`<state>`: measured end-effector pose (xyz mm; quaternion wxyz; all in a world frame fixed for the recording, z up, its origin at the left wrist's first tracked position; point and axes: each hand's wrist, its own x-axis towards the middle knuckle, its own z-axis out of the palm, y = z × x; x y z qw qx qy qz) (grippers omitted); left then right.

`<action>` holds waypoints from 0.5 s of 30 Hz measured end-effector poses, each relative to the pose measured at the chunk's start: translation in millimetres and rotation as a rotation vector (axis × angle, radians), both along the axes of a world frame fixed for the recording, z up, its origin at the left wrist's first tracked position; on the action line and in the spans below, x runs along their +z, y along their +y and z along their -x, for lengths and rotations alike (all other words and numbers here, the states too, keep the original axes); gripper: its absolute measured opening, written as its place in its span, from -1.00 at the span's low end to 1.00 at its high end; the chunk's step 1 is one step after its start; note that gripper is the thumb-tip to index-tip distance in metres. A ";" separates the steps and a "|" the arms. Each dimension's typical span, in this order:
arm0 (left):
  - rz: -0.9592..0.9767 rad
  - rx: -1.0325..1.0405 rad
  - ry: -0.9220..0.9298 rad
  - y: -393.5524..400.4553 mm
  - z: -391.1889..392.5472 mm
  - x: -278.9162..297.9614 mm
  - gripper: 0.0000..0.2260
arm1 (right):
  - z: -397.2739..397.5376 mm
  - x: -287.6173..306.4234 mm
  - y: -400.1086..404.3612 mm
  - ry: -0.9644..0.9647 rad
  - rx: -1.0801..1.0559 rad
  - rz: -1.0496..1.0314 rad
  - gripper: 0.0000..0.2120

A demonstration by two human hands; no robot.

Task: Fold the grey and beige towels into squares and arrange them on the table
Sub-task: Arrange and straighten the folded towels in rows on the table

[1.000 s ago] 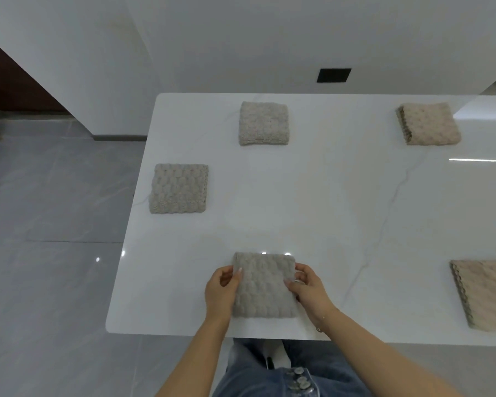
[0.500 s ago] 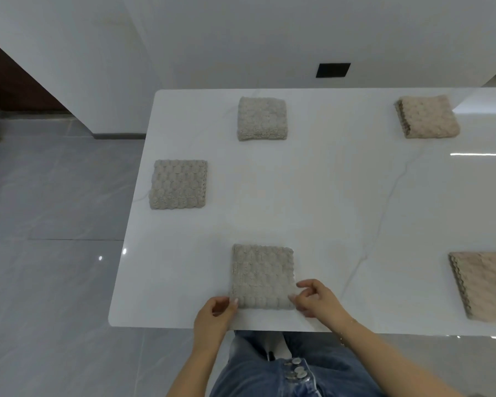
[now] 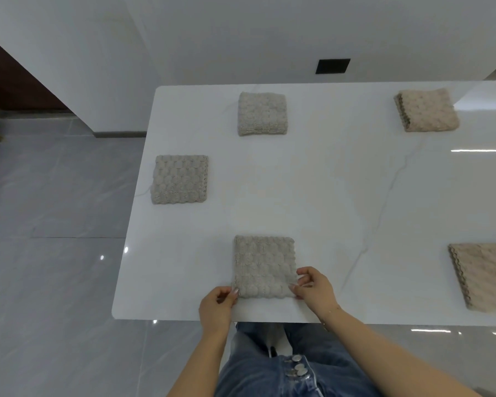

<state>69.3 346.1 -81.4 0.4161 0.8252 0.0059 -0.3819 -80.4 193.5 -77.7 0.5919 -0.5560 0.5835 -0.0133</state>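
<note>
A folded grey towel (image 3: pixel 264 266) lies flat as a square near the front edge of the white table (image 3: pixel 327 196). My left hand (image 3: pixel 216 306) pinches its near left corner, and my right hand (image 3: pixel 315 290) pinches its near right corner. Two more grey squares lie on the table, one at the back (image 3: pixel 262 113) and one by the left edge (image 3: pixel 179 179). A folded beige towel (image 3: pixel 427 109) sits at the back right. A larger beige towel (image 3: pixel 484 276) lies at the right, cut off by the frame.
The table's left edge and front edge drop to a grey tiled floor (image 3: pixel 55 282). A white wall with a black socket (image 3: pixel 332 66) stands behind the table. My legs in jeans (image 3: pixel 269 368) are below the front edge.
My hands slid from the sides of the near grey towel down to its near corners. The towel now lies slightly farther from the front edge.
</note>
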 end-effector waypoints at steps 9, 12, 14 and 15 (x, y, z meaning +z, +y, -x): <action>-0.027 -0.566 -0.681 -18.4 -9.5 28.6 -0.65 | 18.1 20.8 -14.3 0.106 0.604 0.587 -0.38; -0.016 -0.833 -0.802 -38.8 -2.8 16.8 -0.63 | 7.3 15.3 -21.7 0.085 0.881 0.790 -0.33; -0.078 -0.929 -0.816 -49.0 1.1 2.8 -0.58 | -7.5 7.7 -21.2 0.141 0.984 0.822 -0.33; -0.118 -0.952 -0.811 -51.7 1.0 -5.0 -0.56 | -13.3 2.8 -20.9 0.165 1.005 0.849 -0.33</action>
